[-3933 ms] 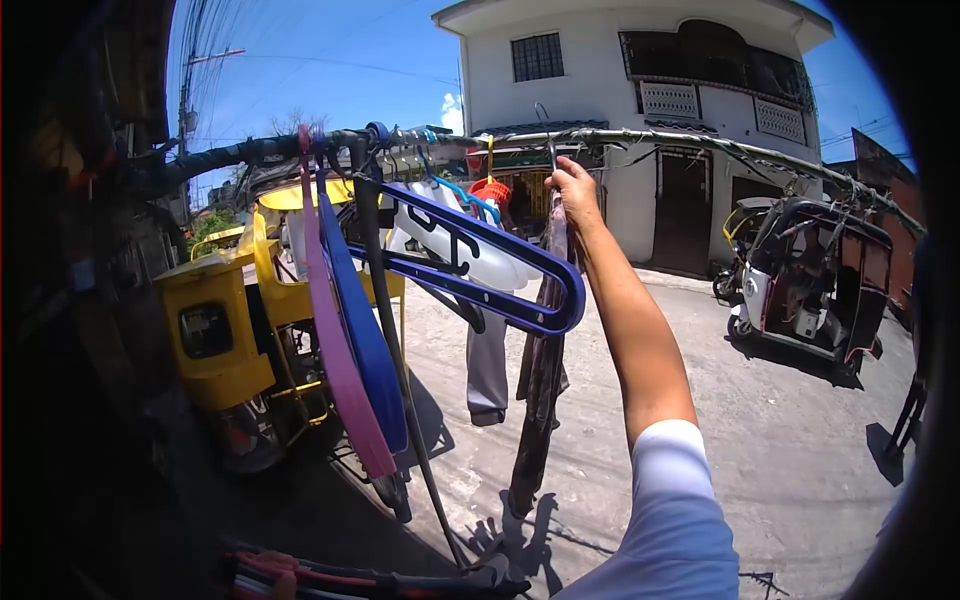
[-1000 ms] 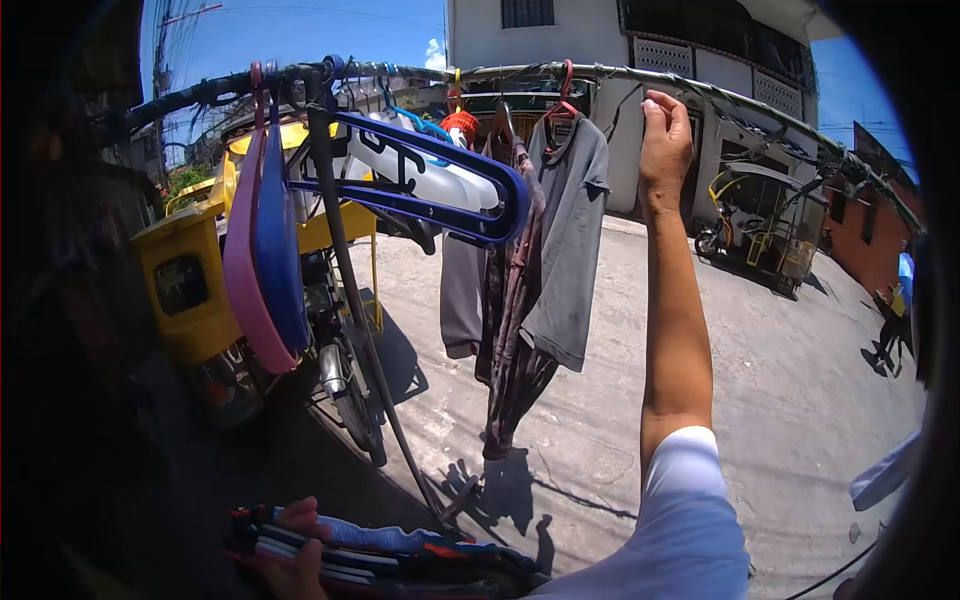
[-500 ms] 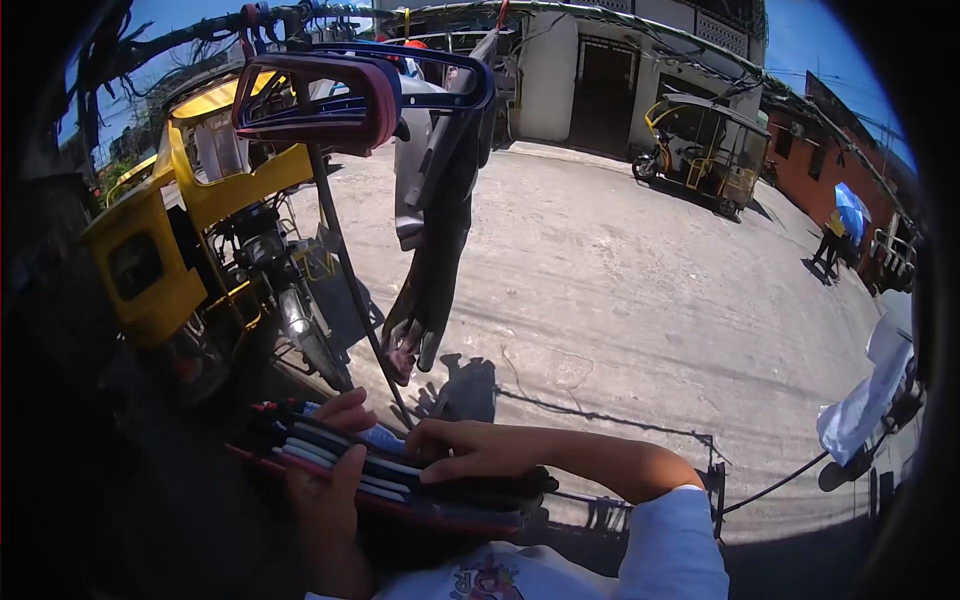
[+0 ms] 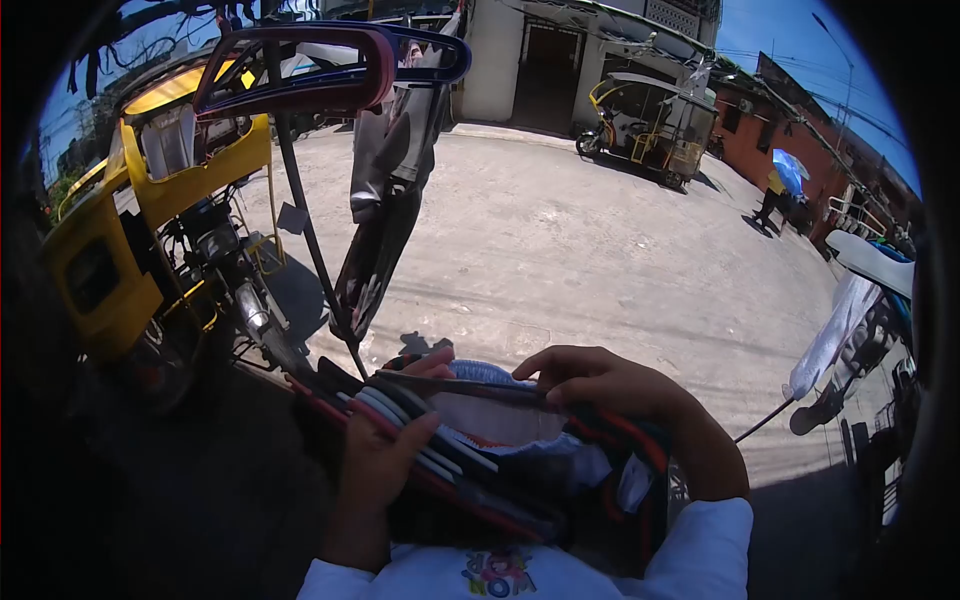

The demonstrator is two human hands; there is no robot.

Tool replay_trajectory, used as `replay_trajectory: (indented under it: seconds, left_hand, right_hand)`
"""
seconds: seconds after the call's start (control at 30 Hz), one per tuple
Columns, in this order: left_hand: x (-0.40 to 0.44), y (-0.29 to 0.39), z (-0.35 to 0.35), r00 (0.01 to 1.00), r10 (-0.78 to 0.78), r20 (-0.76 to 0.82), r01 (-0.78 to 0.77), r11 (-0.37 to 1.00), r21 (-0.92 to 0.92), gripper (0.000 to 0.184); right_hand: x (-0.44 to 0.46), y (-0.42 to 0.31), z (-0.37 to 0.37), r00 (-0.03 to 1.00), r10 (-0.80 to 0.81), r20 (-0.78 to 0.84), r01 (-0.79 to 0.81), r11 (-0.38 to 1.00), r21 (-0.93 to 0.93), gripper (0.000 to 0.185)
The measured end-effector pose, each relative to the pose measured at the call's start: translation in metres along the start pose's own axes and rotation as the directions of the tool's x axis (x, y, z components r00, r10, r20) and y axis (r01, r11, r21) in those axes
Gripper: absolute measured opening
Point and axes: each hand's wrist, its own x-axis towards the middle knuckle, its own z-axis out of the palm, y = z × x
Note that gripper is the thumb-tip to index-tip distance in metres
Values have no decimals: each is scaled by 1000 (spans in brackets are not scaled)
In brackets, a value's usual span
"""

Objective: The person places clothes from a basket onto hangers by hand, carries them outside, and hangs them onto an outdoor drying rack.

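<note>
At chest height, my left hand [image 4: 375, 470] is closed round a bundle of hangers [image 4: 385, 408], with pale and dark bars side by side. Dark clothes with red trim [image 4: 625, 430] hang down among them. My right hand [image 4: 610, 385] is bent over the far edge of a garment with a pale inside [image 4: 490, 420], thumb and fingers gripping its dark waistband. That garment gapes open between my hands. A light-blue gathered waistband [image 4: 480, 370] shows just behind it. The lower ends of the clothes are lost in shadow.
Dark red and blue hangers [image 4: 380, 75] hang ahead on the left, with dark trousers [image 4: 385, 240] behind. A yellow tricycle [image 4: 105, 270] stands left, another tricycle [image 4: 645, 130] across the street. A person with a blue umbrella [image 4: 790, 172] is far right. White cloth [image 4: 835, 325] hangs right.
My right hand has moved right and holds the garment's edge out, so its pale inside shows. The bundle has tilted and spread. The camera view has shifted right and down.
</note>
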Motion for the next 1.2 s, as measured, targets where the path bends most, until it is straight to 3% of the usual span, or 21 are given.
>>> replay_trajectory:
  seconds: [0.1,0.17,0.3,0.43,0.5,0.63,0.7,0.77,0.9,0.93,0.97,1.03,1.13,1.2]
  left_hand:
    - [16,-15,-3,997,58,59,-61,997,50,32]
    - [29,-20,-9,998,66,6,-66,996,58,30]
    - [51,-26,-19,988,112,-107,-99,988,119,29]
    - [59,-32,-23,971,102,-215,-76,989,125,27]
    - [63,-36,-28,963,125,-240,-89,984,153,28]
    - [66,-32,-28,932,169,-322,-109,975,196,28]
    - [68,-33,-26,884,167,-436,-64,968,242,30]
    - [68,-38,-32,880,217,-422,-84,946,312,32]
    - [70,-31,-24,886,228,-404,-90,938,334,22]
    - [70,-31,-22,879,227,-420,-78,936,342,23]
    - [69,-30,-22,870,227,-438,-67,934,352,23]
    - [66,-30,-25,859,246,-448,-70,925,374,24]
    - [60,-32,-32,822,299,-484,-81,903,422,26]
    - [57,-30,-30,809,297,-508,-65,903,425,26]
  right_hand:
    - [3,5,-24,997,8,-79,-13,998,-59,38]
    - [7,22,-62,981,-7,-196,31,993,118,37]
    - [16,20,-124,900,-7,-436,147,946,289,37]
    - [25,4,-228,846,-193,-497,354,900,253,35]
    - [28,-32,-240,747,-187,-638,406,888,216,32]
    - [55,-63,-313,708,-358,-608,522,846,109,36]
    - [72,-82,-343,664,-437,-607,509,859,-62,36]
    - [91,-104,-364,632,-502,-590,487,850,-201,36]
    - [149,-150,-381,564,-572,-596,588,785,-196,31]
    - [152,-164,-360,584,-519,-624,594,797,-108,28]
    - [171,-170,-372,569,-520,-637,627,775,-73,11]
    - [202,-182,-385,517,-533,-670,648,755,-101,12]
    - [240,-187,-409,604,-484,-633,625,780,0,13]
    - [263,-185,-429,596,-483,-642,553,826,-109,15]
